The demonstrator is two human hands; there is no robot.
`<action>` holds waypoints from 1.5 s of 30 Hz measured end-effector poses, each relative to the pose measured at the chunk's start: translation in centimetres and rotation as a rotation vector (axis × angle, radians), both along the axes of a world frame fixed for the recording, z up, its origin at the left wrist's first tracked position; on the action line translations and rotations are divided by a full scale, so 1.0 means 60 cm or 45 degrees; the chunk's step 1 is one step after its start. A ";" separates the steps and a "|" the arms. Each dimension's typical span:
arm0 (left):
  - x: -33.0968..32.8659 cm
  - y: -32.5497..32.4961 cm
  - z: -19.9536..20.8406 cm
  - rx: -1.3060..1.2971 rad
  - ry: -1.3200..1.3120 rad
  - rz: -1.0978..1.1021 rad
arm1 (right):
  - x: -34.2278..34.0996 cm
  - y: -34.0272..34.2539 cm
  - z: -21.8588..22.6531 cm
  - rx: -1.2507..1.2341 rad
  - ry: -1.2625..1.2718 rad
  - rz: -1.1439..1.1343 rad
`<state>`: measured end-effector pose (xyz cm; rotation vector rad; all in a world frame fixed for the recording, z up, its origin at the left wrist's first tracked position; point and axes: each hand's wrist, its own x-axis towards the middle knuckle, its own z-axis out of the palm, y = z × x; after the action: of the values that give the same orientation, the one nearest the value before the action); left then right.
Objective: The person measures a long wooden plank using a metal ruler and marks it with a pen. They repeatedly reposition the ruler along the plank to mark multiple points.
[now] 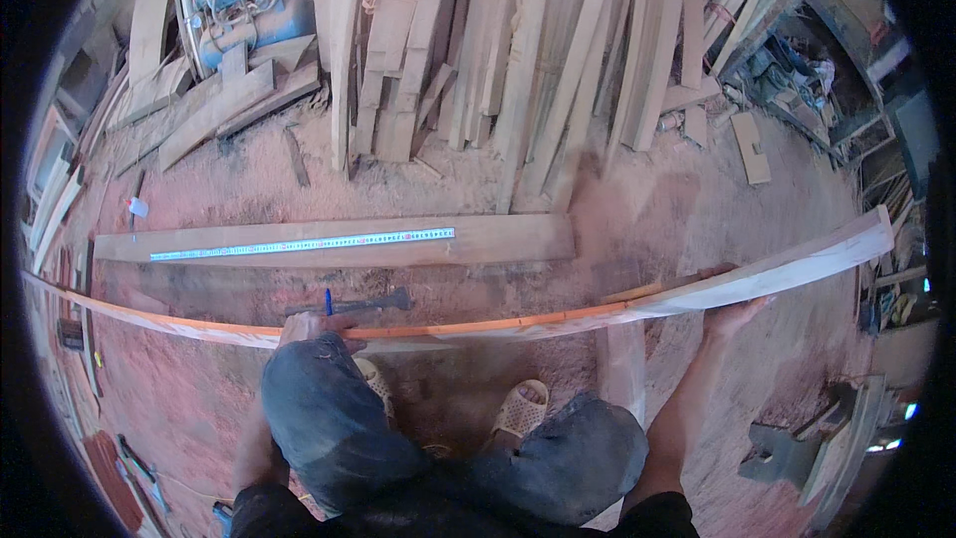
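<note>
From the head view, the left hand (317, 327) rests on a long curved wooden strip (558, 317), gripping a blue pen (328, 301) upright. The right hand (734, 316), arm stretched out, clasps the strip's underside further along. The strip spans the sawdust floor (687, 199) (above both knees). Beyond lie a plank (498, 239) bearing a measuring tape (304, 243), and stacked boards (518, 50).

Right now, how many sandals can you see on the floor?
2: one sandal between the knees, fully in view; the other sandal beside the left knee, partly hidden by it.
</note>
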<state>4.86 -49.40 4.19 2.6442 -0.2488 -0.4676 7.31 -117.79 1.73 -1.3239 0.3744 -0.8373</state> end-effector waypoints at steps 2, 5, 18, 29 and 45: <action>0.000 0.001 -0.002 -0.010 0.042 0.006 | 0.001 0.009 0.010 0.054 0.029 0.080; 0.000 0.008 -0.003 -0.042 0.146 0.042 | -0.009 0.009 0.013 0.001 0.045 0.051; 0.006 0.015 0.014 -0.025 0.253 0.003 | -0.020 0.021 0.024 0.091 0.029 0.098; 0.008 0.014 0.040 0.001 0.294 -0.011 | -0.012 0.027 0.124 0.048 -0.036 -0.085; 0.039 0.127 -0.010 -0.349 0.032 0.487 | 0.020 0.030 0.249 -0.235 0.161 -0.213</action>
<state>7.19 -41.79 3.57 2.3389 0.1881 -0.3125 8.48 -115.96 16.67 -1.5375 0.5229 -0.9478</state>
